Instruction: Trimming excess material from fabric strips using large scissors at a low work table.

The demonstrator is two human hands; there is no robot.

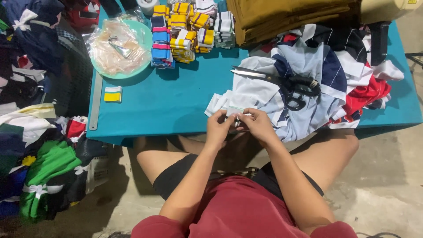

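At the near edge of the teal-covered counter [176, 105], the left hand [219, 125] and right hand [257, 125] meet, fingers pinched closed on a small white fabric strip [238, 115]. It looks thin and pale, mostly hidden by the fingertips. A short stack of similar white pieces [220, 102] lies just beyond, and many folded striped bundles [185, 31] sit farther back, so much seems finished already. Black-handled scissors [282, 81] rest on the striped cloth [308, 61].

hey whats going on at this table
A person sits at a teal table, both hands together at its near edge. The left hand and right hand pinch a small white cloth piece. Black scissors lie on a pile of fabric; stacks of striped bands sit behind.
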